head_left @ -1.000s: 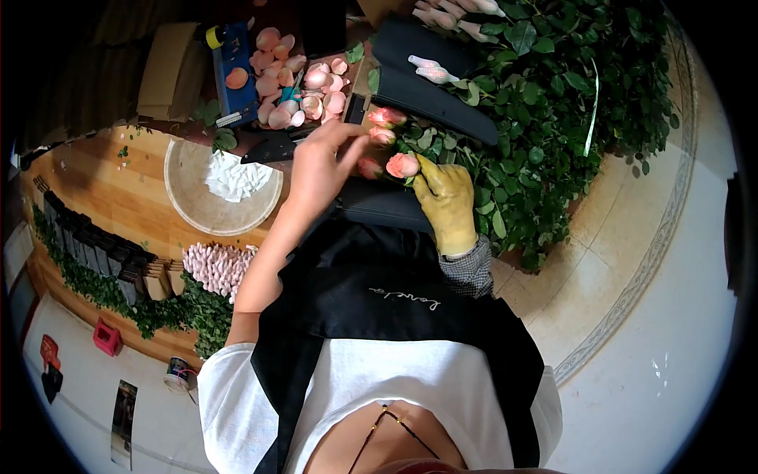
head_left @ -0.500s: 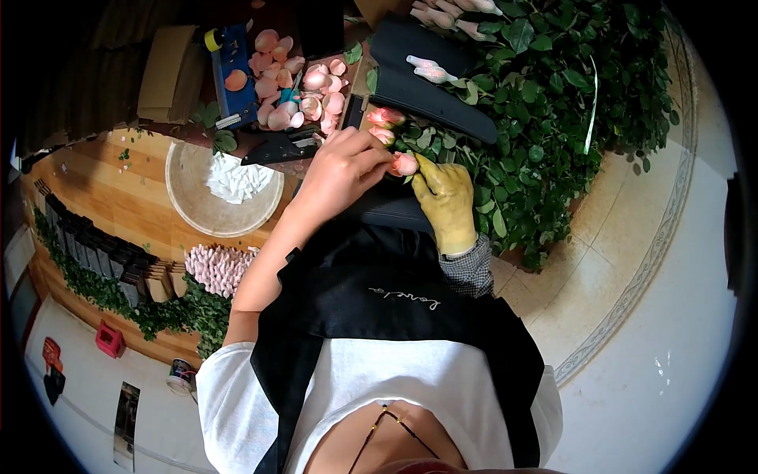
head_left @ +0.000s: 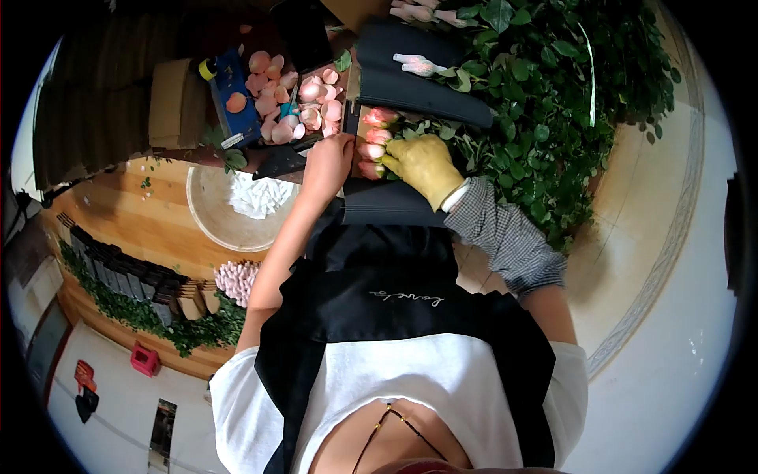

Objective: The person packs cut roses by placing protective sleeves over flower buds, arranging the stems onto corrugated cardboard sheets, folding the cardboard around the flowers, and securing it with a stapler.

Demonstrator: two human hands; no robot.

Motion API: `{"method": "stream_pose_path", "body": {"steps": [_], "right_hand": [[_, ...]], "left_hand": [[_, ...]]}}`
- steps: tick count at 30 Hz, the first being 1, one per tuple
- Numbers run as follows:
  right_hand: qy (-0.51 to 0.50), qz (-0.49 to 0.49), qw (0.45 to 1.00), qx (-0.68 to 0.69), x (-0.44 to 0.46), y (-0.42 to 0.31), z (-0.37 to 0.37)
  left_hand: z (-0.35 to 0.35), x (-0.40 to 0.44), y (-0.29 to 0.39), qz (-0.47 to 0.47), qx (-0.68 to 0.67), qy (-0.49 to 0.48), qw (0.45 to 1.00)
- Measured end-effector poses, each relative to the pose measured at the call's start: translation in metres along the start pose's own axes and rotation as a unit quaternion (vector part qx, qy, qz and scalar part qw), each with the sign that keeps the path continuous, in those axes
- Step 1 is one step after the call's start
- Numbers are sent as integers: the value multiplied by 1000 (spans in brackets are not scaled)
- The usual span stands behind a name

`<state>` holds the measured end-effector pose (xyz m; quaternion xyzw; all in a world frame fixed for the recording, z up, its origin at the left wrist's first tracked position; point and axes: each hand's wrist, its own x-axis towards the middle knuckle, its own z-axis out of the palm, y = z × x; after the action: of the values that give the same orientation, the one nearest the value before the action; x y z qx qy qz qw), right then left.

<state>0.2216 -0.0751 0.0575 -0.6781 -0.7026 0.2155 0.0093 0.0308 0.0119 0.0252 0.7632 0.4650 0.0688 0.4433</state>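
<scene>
Gloved right hand [head_left: 424, 167] rests bent fingers against the row of roses [head_left: 371, 151]; whether it grips a bloom cannot be told. Bare left hand [head_left: 330, 160] curls just beside the blooms, its hold unclear. Excess finger pressure could bruise petals; uneven pushing could skew the row. Far dark flap [head_left: 422, 75] and near dark flap [head_left: 395, 207] border the roses; foliage [head_left: 537, 103] crowds the right, loose petals [head_left: 312, 88] the far left.

Pink roses [head_left: 378, 137], yellow glove [head_left: 428, 167], checked sleeve [head_left: 507, 233]
</scene>
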Motion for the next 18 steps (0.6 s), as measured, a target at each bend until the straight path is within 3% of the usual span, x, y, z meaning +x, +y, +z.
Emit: {"method": "stream_pose_path", "body": {"steps": [5,7,13,15,18], "right_hand": [[-36,-42,998,7,-9,5,-7],[-27,-115,992,53,-11,7,-10],[-39,-84,996,12,-4,5,-10],[-130,-82,988,-15,-4,2,-12],[-107,-63,991,-41,-3,-3,-5]], "left_hand": [[1,-9,-1,53,1,23,998],[-1,-14,8,0,0,-2,1000],[6,-17,-5,24,-39,-16,999],[6,-20,-9,30,-53,-20,998],[-1,-14,-5,40,-70,-55,995]]}}
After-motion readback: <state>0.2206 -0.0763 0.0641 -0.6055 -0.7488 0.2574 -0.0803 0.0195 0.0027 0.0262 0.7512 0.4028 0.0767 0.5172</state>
